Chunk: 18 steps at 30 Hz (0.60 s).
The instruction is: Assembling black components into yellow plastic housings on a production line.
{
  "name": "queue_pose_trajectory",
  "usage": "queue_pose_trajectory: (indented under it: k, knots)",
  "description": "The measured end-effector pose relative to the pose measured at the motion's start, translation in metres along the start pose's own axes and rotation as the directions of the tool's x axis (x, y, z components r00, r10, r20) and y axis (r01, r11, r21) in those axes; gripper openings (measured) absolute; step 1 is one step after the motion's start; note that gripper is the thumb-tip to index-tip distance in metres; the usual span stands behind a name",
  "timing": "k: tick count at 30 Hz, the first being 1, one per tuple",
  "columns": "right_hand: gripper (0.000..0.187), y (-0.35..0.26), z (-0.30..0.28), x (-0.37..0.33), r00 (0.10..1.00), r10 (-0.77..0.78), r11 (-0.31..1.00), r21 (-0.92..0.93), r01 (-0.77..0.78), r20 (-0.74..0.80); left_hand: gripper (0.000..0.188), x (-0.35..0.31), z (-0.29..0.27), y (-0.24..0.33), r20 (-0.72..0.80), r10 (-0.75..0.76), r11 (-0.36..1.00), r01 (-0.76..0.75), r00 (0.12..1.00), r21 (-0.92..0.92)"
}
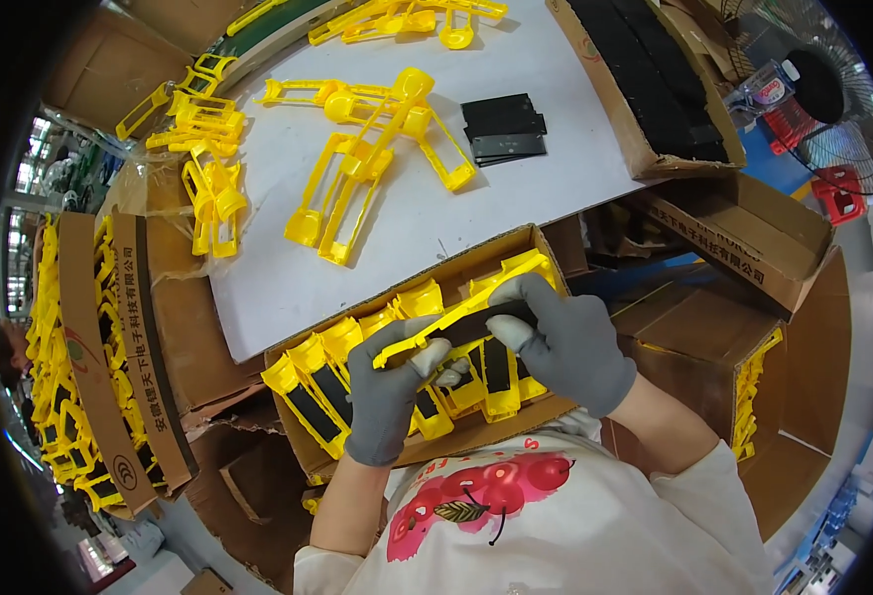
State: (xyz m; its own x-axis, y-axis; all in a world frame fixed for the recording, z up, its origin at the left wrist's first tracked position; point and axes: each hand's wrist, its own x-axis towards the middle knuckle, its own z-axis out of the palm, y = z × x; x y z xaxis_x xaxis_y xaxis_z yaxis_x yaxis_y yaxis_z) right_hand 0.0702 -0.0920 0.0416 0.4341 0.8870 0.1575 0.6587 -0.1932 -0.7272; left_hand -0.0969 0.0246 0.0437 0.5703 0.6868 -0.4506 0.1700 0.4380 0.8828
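Note:
Across both hands lies a yellow plastic frame (461,311), tilted up to the right, with a dark strip along its underside. My left hand (379,397), in a grey glove, is closed on its lower left end, thumb against the frame. My right hand (573,342), gloved alike, grips the other end between thumb and fingers. Right below them is an open cardboard box (528,240) holding a row of yellow frames, several with black plates (315,407) in them. The hands partly hide this row.
Ahead, the white table (546,59) carries loose yellow frames (342,188) and a small stack of black plates (506,134). A carton of black pieces (650,84) stands at its right edge. Filled boxes (109,367) flank me on the left; more cartons (699,342) are at right.

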Motion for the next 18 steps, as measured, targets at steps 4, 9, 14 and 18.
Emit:
queue_pose_trajectory:
  k: [4,9,14,18]
  knots:
    - [0.050,-0.002,-0.019,-0.002,0.977,-0.058,0.965,-0.261,0.003,-0.204,0.023,-0.003,-0.001,0.019,0.081,-0.009,0.999,0.007,0.997,0.037]
    - [0.038,0.024,-0.009,-0.031,0.999,-0.027,0.991,0.130,0.024,0.021,0.021,0.002,-0.009,0.017,0.269,-0.126,0.966,0.056,0.955,0.253]
    - [0.027,0.018,-0.006,-0.059,0.986,0.159,0.987,-0.020,-0.158,0.057,0.017,0.003,0.001,0.010,0.254,-0.197,0.950,0.120,0.947,0.289]
    - [0.031,0.019,-0.004,-0.074,0.964,0.260,0.965,-0.046,-0.258,0.047,0.014,0.016,0.014,0.017,0.296,-0.231,0.922,0.111,0.927,0.371]
